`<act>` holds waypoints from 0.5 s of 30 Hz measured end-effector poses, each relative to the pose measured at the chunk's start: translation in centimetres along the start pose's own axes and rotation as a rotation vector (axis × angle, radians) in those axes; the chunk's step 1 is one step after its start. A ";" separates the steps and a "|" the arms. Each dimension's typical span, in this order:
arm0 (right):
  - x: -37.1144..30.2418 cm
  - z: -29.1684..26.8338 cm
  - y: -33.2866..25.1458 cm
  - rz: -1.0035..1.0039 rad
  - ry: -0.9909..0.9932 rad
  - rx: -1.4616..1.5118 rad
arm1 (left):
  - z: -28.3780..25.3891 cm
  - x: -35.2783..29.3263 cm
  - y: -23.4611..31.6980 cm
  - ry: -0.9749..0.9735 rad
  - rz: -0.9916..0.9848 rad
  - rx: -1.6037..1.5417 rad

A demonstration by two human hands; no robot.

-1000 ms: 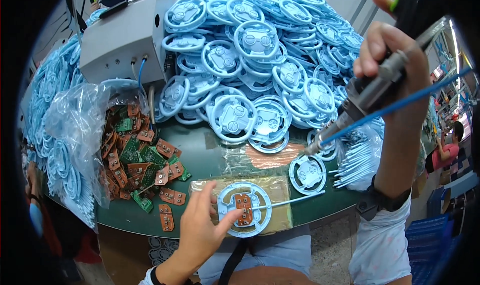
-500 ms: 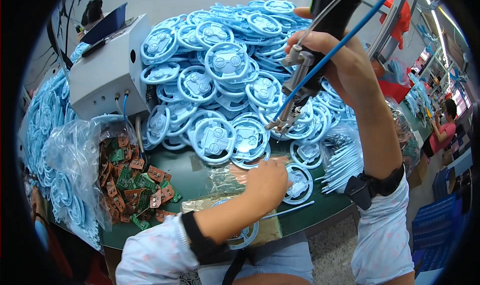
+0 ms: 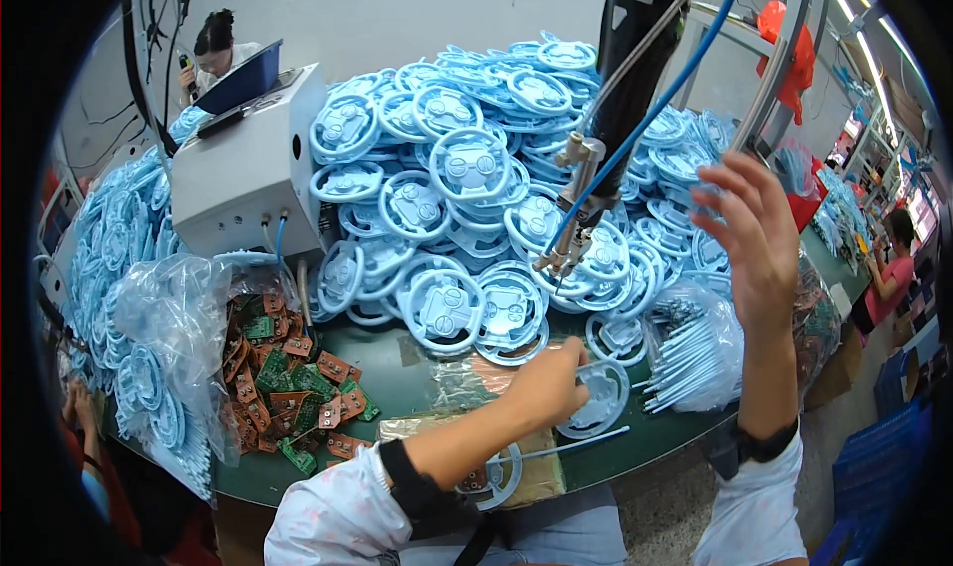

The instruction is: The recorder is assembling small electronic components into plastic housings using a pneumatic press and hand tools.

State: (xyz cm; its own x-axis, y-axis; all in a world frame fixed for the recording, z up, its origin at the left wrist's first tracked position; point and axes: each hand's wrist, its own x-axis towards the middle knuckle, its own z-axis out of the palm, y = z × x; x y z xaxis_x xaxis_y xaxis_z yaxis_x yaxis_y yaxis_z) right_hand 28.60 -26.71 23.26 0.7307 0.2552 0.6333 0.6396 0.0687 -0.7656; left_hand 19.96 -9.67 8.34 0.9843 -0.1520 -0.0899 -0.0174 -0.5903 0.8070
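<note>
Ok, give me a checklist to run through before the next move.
1. Right hand free: ok, open and empty.
2. Black tool clear of both hands: ok, it hangs upright, apart from them.
3. Left hand gripping the blue wheel beside it: cannot tell, fingertips obscured.
4. Wheel on the block in full view: not ok, left forearm covers part.
5. Circuit board seated: cannot tell, mostly hidden.

Place: factory assembly workshop, from where I stand.
Bench: curved green-topped worktable (image 3: 397, 367).
Stock: heap of pale-blue plastic wheel-shaped parts (image 3: 467, 209); near it, pile of small brown-and-green circuit boards (image 3: 298, 387).
Equipment: black cylindrical power tool (image 3: 635, 60) with a blue hose (image 3: 606, 172), hanging by the heap; grey metal box (image 3: 238, 179) with cables (image 3: 281, 233).
Far right: pink-shirted person (image 3: 884, 288) at another bench (image 3: 849, 283), under white tube lights (image 3: 842, 2).
</note>
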 end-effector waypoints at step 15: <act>-12.3 4.6 2.3 0.969 -0.807 0.767 | -5.9 -13.1 0.0 0.089 0.103 -0.615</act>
State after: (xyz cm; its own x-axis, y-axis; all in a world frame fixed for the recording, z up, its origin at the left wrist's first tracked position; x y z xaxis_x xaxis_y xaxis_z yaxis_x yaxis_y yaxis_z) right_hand 19.95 -25.25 13.17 0.2976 0.9366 -0.1849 -0.4778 -0.0215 -0.8782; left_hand 8.15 -3.02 12.97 0.9943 -0.1014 0.0334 -0.0345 -0.0087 0.9994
